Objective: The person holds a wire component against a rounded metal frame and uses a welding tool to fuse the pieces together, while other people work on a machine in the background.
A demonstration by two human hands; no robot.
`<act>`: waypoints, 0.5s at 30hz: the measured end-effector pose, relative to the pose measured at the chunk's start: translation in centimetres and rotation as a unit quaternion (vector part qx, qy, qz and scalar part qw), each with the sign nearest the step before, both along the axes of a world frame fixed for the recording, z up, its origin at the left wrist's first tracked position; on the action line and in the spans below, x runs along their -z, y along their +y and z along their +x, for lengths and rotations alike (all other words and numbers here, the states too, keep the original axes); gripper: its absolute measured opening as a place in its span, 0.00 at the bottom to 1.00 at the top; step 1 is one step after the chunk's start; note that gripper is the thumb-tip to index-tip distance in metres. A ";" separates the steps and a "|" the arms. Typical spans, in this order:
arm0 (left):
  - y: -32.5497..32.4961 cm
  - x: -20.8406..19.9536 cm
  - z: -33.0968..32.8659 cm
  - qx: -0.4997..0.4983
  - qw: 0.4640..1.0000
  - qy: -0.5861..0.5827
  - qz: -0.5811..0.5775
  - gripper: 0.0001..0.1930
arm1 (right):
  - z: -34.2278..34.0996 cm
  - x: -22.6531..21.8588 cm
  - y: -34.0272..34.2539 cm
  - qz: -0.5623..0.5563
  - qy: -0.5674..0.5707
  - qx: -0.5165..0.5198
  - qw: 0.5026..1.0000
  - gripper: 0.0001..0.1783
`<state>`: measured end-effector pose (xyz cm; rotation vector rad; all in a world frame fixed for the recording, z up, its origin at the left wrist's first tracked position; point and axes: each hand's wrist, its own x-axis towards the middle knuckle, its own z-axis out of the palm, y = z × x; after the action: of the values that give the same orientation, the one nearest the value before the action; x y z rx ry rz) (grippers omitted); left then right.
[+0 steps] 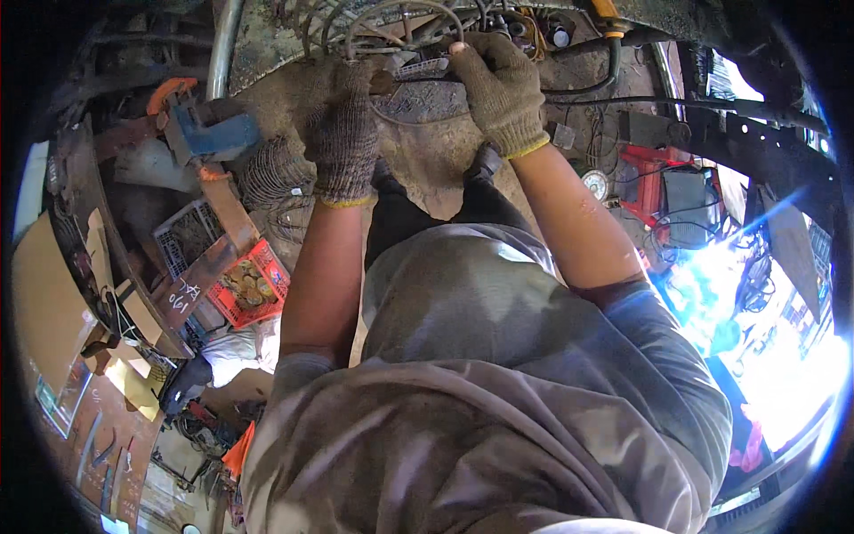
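Observation:
My left hand (341, 133), in a dark knitted work glove with a yellow cuff, is raised at the top of the view with its fingers closed. My right hand (505, 96), in a lighter knitted glove, is across from it, also closed, a bare fingertip showing. Between them arches a thin grey bent rod or cable (402, 4), one end at each hand; its exact kind is unclear. Beside the left fingers shows a small round brown end (381, 83) of something. The fingers' far sides are hidden.
At left are a blue-and-orange clamp-like tool (213, 133), coiled ribbed metal (274, 173) and a red crate (253, 283) of round metal pieces. Cables and hoses (614, 67) lie beyond my hands. A red stand (654, 178) and a very bright glare are at right.

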<state>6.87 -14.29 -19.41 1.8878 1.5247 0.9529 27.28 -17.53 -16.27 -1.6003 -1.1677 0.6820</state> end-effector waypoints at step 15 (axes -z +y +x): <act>0.3 0.8 -0.1 0.021 0.962 0.271 -0.034 0.30 | -0.6 -1.2 0.1 -0.055 0.095 0.043 0.993 0.19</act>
<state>6.74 -14.03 -20.25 2.2348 1.7740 0.3628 26.68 -17.44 -15.05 -1.6290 -0.9318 0.8352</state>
